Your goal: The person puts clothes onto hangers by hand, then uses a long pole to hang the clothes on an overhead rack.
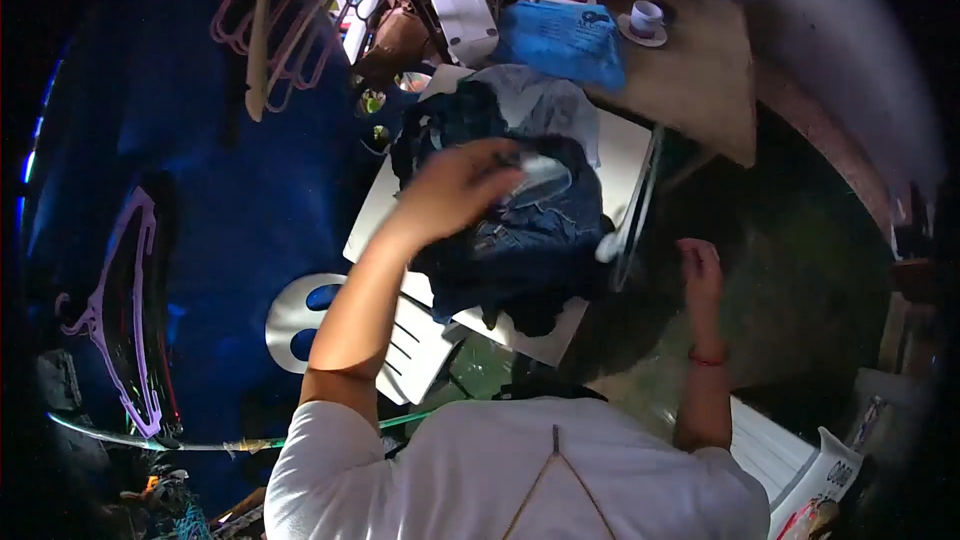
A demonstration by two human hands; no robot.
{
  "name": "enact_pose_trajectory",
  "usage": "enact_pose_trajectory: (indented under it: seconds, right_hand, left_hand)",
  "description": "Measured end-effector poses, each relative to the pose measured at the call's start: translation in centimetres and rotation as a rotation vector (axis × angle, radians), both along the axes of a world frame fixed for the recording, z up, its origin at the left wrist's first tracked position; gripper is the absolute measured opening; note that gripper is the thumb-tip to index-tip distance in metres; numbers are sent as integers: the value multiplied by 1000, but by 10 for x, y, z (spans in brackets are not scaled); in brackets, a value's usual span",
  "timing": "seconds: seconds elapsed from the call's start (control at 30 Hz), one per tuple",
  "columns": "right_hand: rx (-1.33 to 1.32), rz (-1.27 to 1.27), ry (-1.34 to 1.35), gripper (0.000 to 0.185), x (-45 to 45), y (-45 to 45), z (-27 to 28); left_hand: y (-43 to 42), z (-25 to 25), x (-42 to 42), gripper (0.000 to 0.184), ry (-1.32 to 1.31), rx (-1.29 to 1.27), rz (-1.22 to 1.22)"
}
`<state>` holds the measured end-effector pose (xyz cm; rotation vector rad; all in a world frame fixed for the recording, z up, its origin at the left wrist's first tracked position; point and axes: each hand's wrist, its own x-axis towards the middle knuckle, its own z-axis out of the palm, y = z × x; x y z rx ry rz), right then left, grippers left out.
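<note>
A pile of dark blue jeans [540, 230] and other clothes lies on a white table [372, 210] in front of me. My left hand [465, 185] is over the pile, beside a pale patch [540, 180] on the denim. Its fingers are smeared by motion, so whether they grip any cloth does not show. A light grey-blue garment [555, 105] lies at the far side of the heap, next to a dark one [455, 120]. To the right of the table, my right hand [702, 262] is raised in the air with loosely parted fingers and nothing in them.
Several hangers [262, 30] hang at the upper left, and purple hangers [100, 310] at the far left. A blue plastic package [565, 45] and a cup [646, 18] on a saucer rest on a brown table [700, 70]. White plastic chairs [415, 355] [780, 450] stand nearby.
</note>
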<state>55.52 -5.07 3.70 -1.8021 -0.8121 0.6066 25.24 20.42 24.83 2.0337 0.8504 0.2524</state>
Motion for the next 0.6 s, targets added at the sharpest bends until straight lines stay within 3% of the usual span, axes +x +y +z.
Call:
enact_pose_trajectory:
  seconds: [0.03,0.07,0.1,0.17,0.23,0.37,0.4,0.43,0.47,0.53,0.57,0.6]
  right_hand:
    - [-54,-12,35,25,3,-9,-7]
    - [-37,24,37,30,-8,-4,-29]
    - [-17,60,33,36,-23,11,-61]
    - [-60,424,-126,49,-42,54,-110]
    - [-69,165,-589,51,-97,77,-196]
    - [44,141,-46,52,-104,67,-193]
    - [83,127,23,51,-104,68,-190]
    - [125,107,101,50,-106,65,-188]
    - [199,44,221,51,-111,59,-181]
    - [362,-74,435,52,-117,53,-163]
    - [413,-188,475,53,-120,51,-183]
    - [411,-195,551,53,-125,47,-189]
  left_hand:
    - [30,-52,-21,45,-40,181,103]
    - [45,-69,-27,46,-5,270,200]
    - [57,-98,-31,42,41,513,203]
    - [69,-188,-39,38,67,521,158]
    - [81,-231,-40,34,128,540,182]
    - [65,-274,-39,23,166,569,267]
    - [58,-263,-31,22,318,646,288]
    - [46,-254,-20,21,320,1022,297]
    - [38,-241,-7,22,326,1082,283]
    - [39,-247,7,26,161,924,192]
    - [37,-258,19,36,80,722,214]
    - [33,-269,35,39,105,691,234]
